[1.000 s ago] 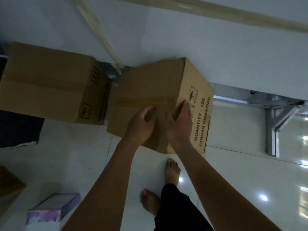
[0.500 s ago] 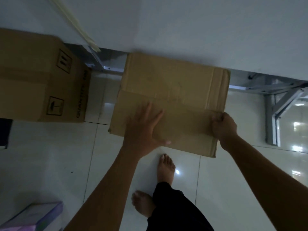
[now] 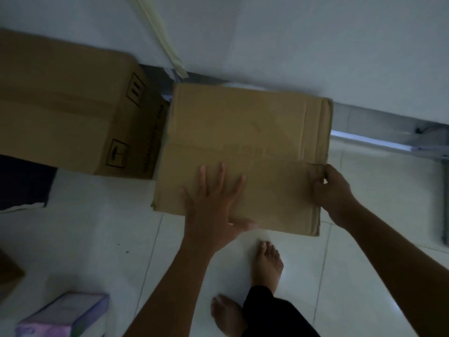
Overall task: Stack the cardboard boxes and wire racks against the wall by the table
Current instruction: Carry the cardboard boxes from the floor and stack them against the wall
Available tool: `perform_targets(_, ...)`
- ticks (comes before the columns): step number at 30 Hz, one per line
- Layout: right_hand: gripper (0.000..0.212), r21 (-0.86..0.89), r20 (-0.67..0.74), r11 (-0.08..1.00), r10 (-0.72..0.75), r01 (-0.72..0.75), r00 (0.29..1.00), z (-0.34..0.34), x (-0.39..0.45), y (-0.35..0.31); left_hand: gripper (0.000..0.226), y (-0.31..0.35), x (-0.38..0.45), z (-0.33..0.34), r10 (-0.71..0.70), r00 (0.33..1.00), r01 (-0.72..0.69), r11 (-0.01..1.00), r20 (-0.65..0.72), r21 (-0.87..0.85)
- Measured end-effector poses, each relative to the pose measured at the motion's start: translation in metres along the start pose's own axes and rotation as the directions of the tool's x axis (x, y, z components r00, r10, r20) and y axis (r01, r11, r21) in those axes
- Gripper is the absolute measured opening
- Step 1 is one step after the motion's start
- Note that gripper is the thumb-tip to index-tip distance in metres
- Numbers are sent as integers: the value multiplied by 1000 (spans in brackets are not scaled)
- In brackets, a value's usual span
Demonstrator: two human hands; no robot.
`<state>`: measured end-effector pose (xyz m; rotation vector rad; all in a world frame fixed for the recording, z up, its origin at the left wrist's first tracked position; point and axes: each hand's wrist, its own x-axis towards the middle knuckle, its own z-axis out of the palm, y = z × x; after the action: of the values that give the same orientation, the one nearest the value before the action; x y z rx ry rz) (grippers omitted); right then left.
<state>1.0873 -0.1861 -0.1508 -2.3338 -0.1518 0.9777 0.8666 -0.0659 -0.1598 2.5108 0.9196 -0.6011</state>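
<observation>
My left hand point(image 3: 213, 205) lies flat, fingers spread, on the near box point(image 3: 243, 152); my right hand point(image 3: 332, 190) pinches its 3 o'clock edge. The box's 12 o'clock side sits near the wall point(image 3: 291, 45), and a second box point(image 3: 68, 105) stands at its 9 o'clock. No wire racks in view, so I judge them pending. Handling symbols show on the second box; its print is unreadable.

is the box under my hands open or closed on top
Closed. The box shows its top flaps lying flat, meeting along a seam. The left hand presses flat on it; the right hand grips its right edge.
</observation>
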Motion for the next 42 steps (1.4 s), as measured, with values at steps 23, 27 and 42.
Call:
perform_targets(23,32,151,56,988,20,-28,998,92,-1,-79,117,-143,41,-76,114,973,-143,981,200,135)
perform_targets(27,31,120,63,992,42,-49,997,92,6,-87,117,-150,48,-80,133,969,-165,975,209,146)
perform_targets(42,88,-211,-148,946,-280,246,948,104,-34,-79,86,-116,0,-16,8,958,29,992,-287,125)
